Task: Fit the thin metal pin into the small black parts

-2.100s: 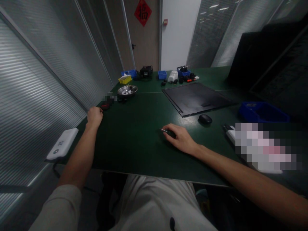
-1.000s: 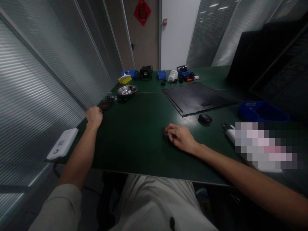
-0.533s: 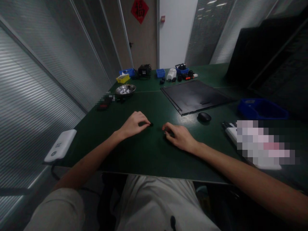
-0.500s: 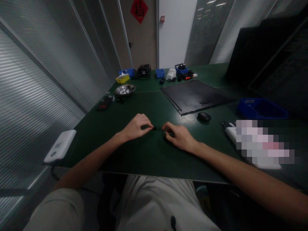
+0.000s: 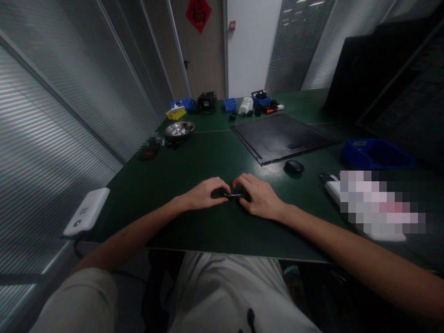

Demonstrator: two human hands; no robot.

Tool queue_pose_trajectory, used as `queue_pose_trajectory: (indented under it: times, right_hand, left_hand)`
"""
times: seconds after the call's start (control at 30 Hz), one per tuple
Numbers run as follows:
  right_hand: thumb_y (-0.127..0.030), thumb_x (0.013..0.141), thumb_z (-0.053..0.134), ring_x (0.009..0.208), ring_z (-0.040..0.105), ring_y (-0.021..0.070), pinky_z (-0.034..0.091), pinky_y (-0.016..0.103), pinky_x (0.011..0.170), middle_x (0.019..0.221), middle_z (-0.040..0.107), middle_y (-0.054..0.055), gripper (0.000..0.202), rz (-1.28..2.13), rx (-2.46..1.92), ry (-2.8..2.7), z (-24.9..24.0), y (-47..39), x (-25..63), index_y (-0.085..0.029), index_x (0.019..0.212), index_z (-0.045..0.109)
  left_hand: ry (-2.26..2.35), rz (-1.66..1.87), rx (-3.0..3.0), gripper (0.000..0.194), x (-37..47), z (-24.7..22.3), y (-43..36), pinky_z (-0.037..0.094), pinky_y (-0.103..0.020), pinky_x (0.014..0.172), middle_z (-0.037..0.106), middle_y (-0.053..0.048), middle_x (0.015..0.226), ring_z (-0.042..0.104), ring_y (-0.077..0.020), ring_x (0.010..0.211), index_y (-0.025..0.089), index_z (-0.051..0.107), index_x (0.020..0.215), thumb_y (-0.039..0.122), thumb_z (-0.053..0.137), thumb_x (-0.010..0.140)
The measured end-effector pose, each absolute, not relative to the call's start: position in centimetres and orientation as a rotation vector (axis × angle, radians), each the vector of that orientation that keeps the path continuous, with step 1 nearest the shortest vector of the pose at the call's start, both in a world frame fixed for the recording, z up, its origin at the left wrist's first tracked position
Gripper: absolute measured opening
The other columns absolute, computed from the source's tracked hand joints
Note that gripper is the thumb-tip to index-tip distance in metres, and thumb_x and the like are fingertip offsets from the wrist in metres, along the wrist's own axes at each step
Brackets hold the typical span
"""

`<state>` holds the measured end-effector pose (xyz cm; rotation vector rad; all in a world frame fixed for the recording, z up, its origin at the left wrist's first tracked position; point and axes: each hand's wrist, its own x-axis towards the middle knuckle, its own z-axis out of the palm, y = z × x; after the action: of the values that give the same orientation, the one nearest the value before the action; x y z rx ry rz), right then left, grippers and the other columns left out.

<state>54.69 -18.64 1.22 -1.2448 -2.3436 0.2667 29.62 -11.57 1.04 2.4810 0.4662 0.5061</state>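
In the head view, our only one, we have both hands low over the green table (image 5: 194, 233), face to face; our left hand (image 5: 204, 193) pinches a small dark piece (image 5: 226, 196) between thumb and fingertips; our right hand (image 5: 258, 195) is curled round a slim tool (image 5: 236, 195), its bright shaft pointing at that piece, though its dark end is mostly lost among the fingers; piece and shaft lie in line between our hands, and we cannot tell whether they touch or are joined; beyond our right hand sits a black mouse (image 5: 294, 167), with a dark mat (image 5: 282, 136) behind it.

We judge the step in hand to be lining up the two parts; the next move seems to call for a steady left pinch and small, careful motions from the right.
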Motion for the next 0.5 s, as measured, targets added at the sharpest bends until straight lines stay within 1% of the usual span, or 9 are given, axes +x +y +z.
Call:
queue_pose_trajectory:
  times: [0.13, 0.33, 0.5]
  right_hand:
    - [-0.017, 0.085, 0.066, 0.102, 0.057, 0.024, 0.046, 0.034, 0.08, 0.111, 0.061, 0.005, 0.03, 0.242, -1.252, -2.356, 0.72, -18.35, 54.74, -0.024, 0.112, 0.055]
    - [-0.023, 0.092, 0.066, 0.098, 0.059, 0.0211, 0.045, 0.031, 0.077, 0.109, 0.061, 0.004, 0.021, 0.235, -1.245, -2.337, 0.58, -18.31, 54.78, -0.024, 0.111, 0.057]
    - [-0.029, 0.095, 0.065, 0.093, 0.06, 0.02, 0.044, 0.03, 0.073, 0.109, 0.061, 0.004, 0.018, 0.257, -1.242, -2.329, 0.83, -18.43, 54.79, -0.024, 0.111, 0.058]
  left_hand:
    - [0.534, 0.536, 2.443, 0.026, 29.56, 0.66, -11.48, 0.052, -0.033, 0.089, 0.066, -0.007, 0.109, 0.064, -0.0204, 0.099, 0.019, 0.066, 0.115, 0.027, 0.073, 0.092]
    - [0.549, 0.581, 2.462, 0.03, 29.23, 0.93, -11.29, 0.052, -0.035, 0.09, 0.065, -0.008, 0.111, 0.062, -0.0207, 0.098, 0.019, 0.063, 0.121, 0.023, 0.069, 0.092]
    - [0.523, 0.594, 2.502, 0.028, 29.04, 1.54, -11.62, 0.051, -0.037, 0.091, 0.064, -0.009, 0.11, 0.061, -0.0216, 0.097, 0.018, 0.062, 0.122, 0.023, 0.064, 0.094]
